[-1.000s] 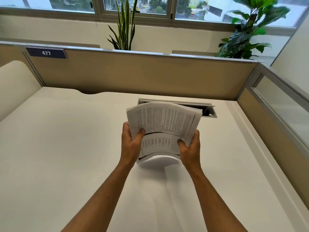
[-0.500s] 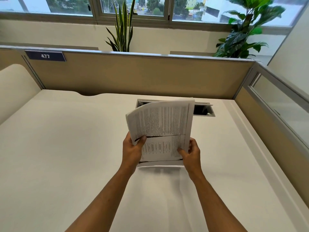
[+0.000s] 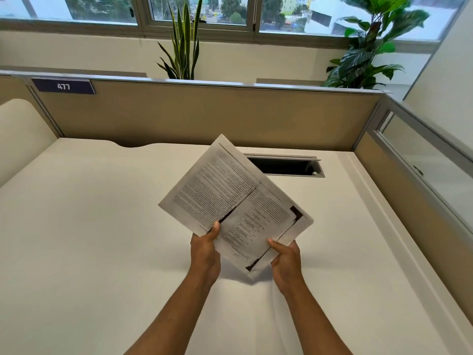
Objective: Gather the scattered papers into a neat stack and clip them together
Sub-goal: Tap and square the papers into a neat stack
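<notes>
White desk (image 3: 102, 252) — a loose white sheet (image 3: 256, 316) lies flat on it.

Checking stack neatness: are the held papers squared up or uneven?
Uneven: the papers show offset edges, tilted diagonally between left hand and right hand.

left hand (image 3: 204, 252): bare, no glove, ring or watch | right hand (image 3: 288, 262): bare likewise | forearms: bare to the frame edge, no sleeves in view

White desk (image 3: 102, 226) (open cable slot (image 3: 284, 166)), two plants (image 3: 183, 47).
</notes>
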`<action>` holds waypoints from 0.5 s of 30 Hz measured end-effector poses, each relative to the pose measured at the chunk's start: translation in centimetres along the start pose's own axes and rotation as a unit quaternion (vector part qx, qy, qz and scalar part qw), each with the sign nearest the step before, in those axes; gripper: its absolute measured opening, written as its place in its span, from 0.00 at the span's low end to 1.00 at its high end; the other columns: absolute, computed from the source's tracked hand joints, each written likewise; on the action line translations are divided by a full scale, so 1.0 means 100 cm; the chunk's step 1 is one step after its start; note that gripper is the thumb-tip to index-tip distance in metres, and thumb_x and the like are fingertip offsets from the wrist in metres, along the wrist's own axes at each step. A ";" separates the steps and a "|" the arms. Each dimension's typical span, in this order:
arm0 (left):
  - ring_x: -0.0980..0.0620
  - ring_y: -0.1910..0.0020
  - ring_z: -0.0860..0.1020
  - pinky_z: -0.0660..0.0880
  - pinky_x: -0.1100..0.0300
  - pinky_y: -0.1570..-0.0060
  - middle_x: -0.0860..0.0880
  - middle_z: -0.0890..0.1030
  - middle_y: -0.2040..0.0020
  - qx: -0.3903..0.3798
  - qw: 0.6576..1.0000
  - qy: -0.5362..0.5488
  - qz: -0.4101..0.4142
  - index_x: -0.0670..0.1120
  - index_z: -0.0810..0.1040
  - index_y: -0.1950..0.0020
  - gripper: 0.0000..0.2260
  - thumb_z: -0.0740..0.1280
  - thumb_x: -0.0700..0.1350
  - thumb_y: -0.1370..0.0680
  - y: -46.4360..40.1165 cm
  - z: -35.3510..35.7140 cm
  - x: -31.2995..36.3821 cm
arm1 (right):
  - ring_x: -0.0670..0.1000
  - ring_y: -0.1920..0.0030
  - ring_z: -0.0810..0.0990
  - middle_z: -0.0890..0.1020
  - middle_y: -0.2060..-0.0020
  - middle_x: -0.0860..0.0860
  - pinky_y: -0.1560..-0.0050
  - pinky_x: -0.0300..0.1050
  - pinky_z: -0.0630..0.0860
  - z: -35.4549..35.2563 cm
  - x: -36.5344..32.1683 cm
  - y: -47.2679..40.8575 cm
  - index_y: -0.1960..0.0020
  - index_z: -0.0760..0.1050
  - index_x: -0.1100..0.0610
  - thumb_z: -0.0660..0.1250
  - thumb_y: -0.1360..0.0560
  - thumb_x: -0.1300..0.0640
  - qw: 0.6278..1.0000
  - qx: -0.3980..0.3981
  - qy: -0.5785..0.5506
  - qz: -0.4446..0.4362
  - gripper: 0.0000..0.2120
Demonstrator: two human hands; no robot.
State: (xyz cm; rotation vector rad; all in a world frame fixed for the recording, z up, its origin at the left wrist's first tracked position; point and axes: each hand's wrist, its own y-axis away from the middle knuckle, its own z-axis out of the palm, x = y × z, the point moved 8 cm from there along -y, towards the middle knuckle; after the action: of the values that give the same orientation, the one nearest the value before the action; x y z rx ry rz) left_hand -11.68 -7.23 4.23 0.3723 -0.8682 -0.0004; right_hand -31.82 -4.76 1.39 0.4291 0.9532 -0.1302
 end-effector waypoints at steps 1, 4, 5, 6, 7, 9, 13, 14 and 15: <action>0.43 0.43 0.80 0.77 0.43 0.44 0.46 0.83 0.42 -0.005 1.000 -0.005 -0.012 0.45 0.75 0.34 0.18 0.66 0.34 0.23 0.001 -0.002 -0.003 | 0.56 0.45 0.82 0.84 0.47 0.55 0.49 0.50 0.78 -0.003 -0.001 -0.001 0.39 0.75 0.57 0.65 0.30 0.74 1.000 0.003 0.022 0.002 0.22; 0.41 0.43 0.80 0.79 0.44 0.46 0.44 0.82 0.41 0.016 0.998 -0.039 -0.043 0.43 0.75 0.34 0.19 0.67 0.33 0.24 0.000 -0.017 -0.010 | 0.58 0.45 0.82 0.84 0.47 0.56 0.50 0.51 0.79 -0.014 -0.006 -0.007 0.39 0.75 0.60 0.65 0.32 0.75 0.997 0.027 0.071 0.011 0.23; 0.42 0.44 0.81 0.80 0.45 0.47 0.43 0.82 0.41 0.028 0.997 -0.048 -0.048 0.43 0.75 0.35 0.19 0.67 0.32 0.25 -0.002 -0.024 -0.010 | 0.58 0.46 0.82 0.84 0.47 0.57 0.51 0.51 0.79 -0.016 -0.009 -0.009 0.40 0.76 0.61 0.65 0.32 0.75 0.996 0.035 0.084 0.015 0.22; 0.42 0.44 0.81 0.81 0.47 0.50 0.43 0.82 0.42 0.035 0.997 -0.052 -0.051 0.43 0.76 0.36 0.19 0.68 0.32 0.26 -0.005 -0.032 -0.008 | 0.59 0.47 0.82 0.84 0.48 0.57 0.52 0.51 0.80 -0.018 -0.012 -0.011 0.41 0.76 0.61 0.65 0.32 0.76 0.994 0.039 0.099 0.020 0.21; 0.42 0.45 0.81 0.82 0.49 0.52 0.43 0.83 0.42 0.038 0.997 -0.051 -0.053 0.43 0.76 0.36 0.19 0.68 0.31 0.26 -0.009 -0.039 -0.004 | 0.59 0.47 0.82 0.84 0.48 0.58 0.52 0.51 0.80 -0.020 -0.014 -0.013 0.41 0.76 0.62 0.64 0.32 0.76 0.992 0.041 0.112 0.026 0.21; 0.43 0.46 0.82 0.82 0.50 0.54 0.43 0.83 0.42 0.032 0.995 -0.066 -0.062 0.42 0.77 0.38 0.18 0.68 0.32 0.27 -0.020 -0.054 0.009 | 0.59 0.47 0.82 0.83 0.47 0.59 0.51 0.52 0.79 -0.025 -0.019 -0.018 0.41 0.76 0.63 0.64 0.32 0.76 0.990 0.039 0.133 0.036 0.22; 0.43 0.53 0.81 0.78 0.52 0.57 0.39 0.82 0.44 -0.008 0.978 -0.185 -0.095 0.44 0.78 0.43 0.13 0.67 0.34 0.26 -0.039 -0.074 0.037 | 0.59 0.49 0.82 0.84 0.49 0.59 0.49 0.54 0.79 -0.037 -0.027 -0.024 0.44 0.78 0.63 0.64 0.32 0.77 0.984 0.023 0.168 0.054 0.20; 0.43 0.53 0.80 0.77 0.52 0.56 0.39 0.82 0.44 -0.027 0.967 -0.232 -0.098 0.44 0.78 0.43 0.14 0.67 0.35 0.27 -0.042 -0.074 0.043 | 0.60 0.49 0.82 0.84 0.49 0.59 0.48 0.55 0.79 -0.039 -0.027 -0.025 0.44 0.78 0.62 0.64 0.33 0.76 0.981 0.015 0.183 0.059 0.20; 0.43 0.52 0.80 0.75 0.52 0.54 0.39 0.83 0.43 -0.052 0.953 -0.281 -0.102 0.45 0.77 0.42 0.16 0.68 0.37 0.29 -0.043 -0.072 0.047 | 0.60 0.49 0.82 0.84 0.49 0.59 0.48 0.56 0.79 -0.039 -0.027 -0.026 0.45 0.79 0.62 0.64 0.33 0.76 0.978 0.004 0.199 0.063 0.20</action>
State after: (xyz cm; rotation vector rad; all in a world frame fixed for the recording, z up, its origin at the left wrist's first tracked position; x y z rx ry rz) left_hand -2.63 -9.71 2.15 0.3666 -1.3819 -0.3567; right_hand -37.11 -5.71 0.81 0.5342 1.3161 0.0711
